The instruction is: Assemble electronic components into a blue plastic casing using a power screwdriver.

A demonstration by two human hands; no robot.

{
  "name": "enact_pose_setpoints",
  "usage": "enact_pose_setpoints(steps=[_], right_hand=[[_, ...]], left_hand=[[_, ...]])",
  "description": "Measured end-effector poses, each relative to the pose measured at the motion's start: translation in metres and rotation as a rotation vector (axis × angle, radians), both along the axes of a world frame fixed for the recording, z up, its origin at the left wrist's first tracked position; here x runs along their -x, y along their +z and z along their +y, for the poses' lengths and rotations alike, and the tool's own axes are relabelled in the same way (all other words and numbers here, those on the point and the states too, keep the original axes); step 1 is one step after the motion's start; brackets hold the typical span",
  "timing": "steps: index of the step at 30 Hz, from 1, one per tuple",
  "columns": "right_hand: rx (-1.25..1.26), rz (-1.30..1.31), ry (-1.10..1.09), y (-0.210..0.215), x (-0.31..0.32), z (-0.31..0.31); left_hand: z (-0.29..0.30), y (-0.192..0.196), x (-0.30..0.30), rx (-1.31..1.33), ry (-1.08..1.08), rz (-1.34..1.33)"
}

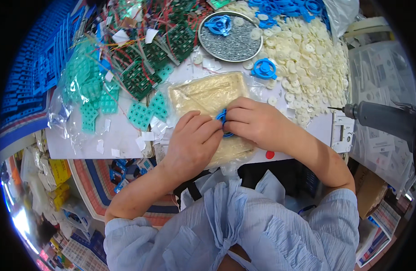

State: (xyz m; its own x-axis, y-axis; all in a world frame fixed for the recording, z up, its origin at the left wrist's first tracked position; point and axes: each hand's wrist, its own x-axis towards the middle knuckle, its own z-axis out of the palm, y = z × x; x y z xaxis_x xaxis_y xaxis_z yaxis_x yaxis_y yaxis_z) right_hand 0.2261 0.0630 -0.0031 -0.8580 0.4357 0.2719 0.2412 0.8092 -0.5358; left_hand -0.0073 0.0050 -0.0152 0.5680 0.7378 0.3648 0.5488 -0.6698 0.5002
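Both hands meet over a beige pad wrapped in clear plastic point(208, 92) on the white table. My left hand point(193, 140) and my right hand point(255, 122) pinch the same small blue plastic ring part point(223, 118) between their fingertips; most of it is hidden by the fingers. Another blue ring part point(264, 69) lies just beyond the pad. A third blue ring part point(218, 24) rests in a round metal dish point(208, 47) filled with small grey pieces.
A heap of cream plastic discs point(309, 58) fills the right back. Green circuit boards with red wires point(147, 63) and teal rubber keypads point(88, 86) lie at left. An electric screwdriver point(379, 116) hangs at right. Blue parts point(289, 7) are piled at the back.
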Motion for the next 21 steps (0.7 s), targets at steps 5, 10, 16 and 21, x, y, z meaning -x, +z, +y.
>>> enact_pose_setpoints(steps=[5, 10, 16, 21], right_hand=[[0.050, 0.189, -0.172, 0.019, -0.014, -0.007], [0.186, 0.150, -0.414, 0.029, -0.083, -0.037], [0.071, -0.176, -1.369, 0.027, -0.230, -0.035], [-0.718, -0.494, -1.404, 0.066, -0.274, -0.024]], left_hand=[[0.012, -0.001, -0.009, 0.027, -0.092, 0.010], [0.011, 0.006, -0.010, 0.010, -0.124, 0.084], [0.008, 0.017, -0.010, 0.041, -0.122, 0.212], [0.002, 0.016, -0.008, 0.095, -0.102, 0.187]])
